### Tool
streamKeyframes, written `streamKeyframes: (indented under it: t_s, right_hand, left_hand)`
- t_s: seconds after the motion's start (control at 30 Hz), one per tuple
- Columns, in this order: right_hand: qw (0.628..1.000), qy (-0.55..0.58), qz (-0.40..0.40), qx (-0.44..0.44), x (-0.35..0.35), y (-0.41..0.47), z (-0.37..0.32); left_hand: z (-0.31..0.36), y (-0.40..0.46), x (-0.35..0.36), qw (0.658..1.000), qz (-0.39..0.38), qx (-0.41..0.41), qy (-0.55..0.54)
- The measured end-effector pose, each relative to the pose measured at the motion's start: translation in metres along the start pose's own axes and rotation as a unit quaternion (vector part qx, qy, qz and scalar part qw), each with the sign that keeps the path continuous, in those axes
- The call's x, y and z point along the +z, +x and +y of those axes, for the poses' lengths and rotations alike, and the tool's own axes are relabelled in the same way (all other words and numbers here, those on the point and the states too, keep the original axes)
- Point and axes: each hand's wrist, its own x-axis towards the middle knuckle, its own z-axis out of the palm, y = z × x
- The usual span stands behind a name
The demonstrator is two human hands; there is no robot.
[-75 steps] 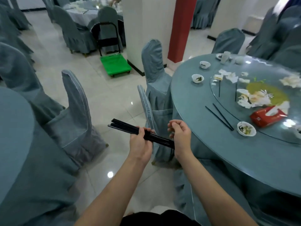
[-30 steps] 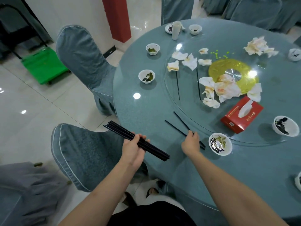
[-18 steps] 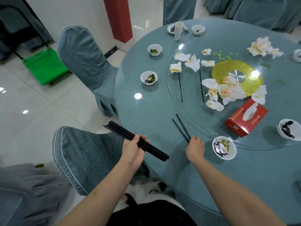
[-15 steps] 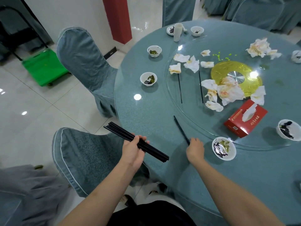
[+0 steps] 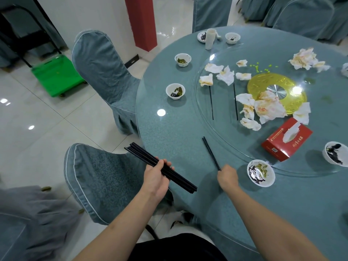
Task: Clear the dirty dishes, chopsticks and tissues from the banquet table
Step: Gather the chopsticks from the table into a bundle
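My left hand (image 5: 157,178) is wrapped around a bundle of long black chopsticks (image 5: 160,167), held out over the gap between the grey-covered chair (image 5: 105,178) and the edge of the round grey-green surface (image 5: 169,132). The bundle runs on a diagonal, its far ends up and to the left, its near ends down and to the right, pointing toward my right hand (image 5: 227,178).

That right hand is curled, pinching the near end of a black chopstick pair (image 5: 211,153) that looks like two sticks lying tight together. Their long axis goes away from me and slightly left, nearly parallel to the bundle; whether the far tip touches the surface I cannot tell. The two handfuls are near each other but apart, so I judge the next move as a short sweep of the right hand to the left to lay the pair alongside the bundle, with little turning needed.

Further out, two single black chopsticks (image 5: 211,102) lie side by side on the glass turntable (image 5: 222,129), axes pointing away from me, nearer my right hand. A small white sauce-smeared bowl (image 5: 260,173) sits just right of that hand; crumpled stained tissues (image 5: 267,108) and a red tissue box (image 5: 286,140) lie beyond.
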Motion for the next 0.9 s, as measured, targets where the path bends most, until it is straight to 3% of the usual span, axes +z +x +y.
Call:
streamKeyframes:
  t_s: [0.17,0.4,0.63,0.9]
  right_hand:
    - [0.999,-0.011,-0.040,0.015,-0.007,-0.011,-0.014]
    - [0.995,0.092,-0.047,-0.003,-0.020,-0.030,-0.050]
    - [0.968,0.204,-0.086,-0.121,-0.068,-0.075,-0.110]
    - [0.937,0.203,-0.130,-0.252,-0.092,-0.130,-0.165]
  left_hand:
    - [0.005,0.000,-0.005,1.000,-0.009,-0.012,-0.002]
    - [0.026,0.009,-0.004,0.999,-0.012,-0.037,0.021]
    - [0.038,0.017,0.003,0.998,-0.015,-0.043,0.046]
    - [0.049,0.017,0.011,1.000,-0.018,-0.019,0.015]
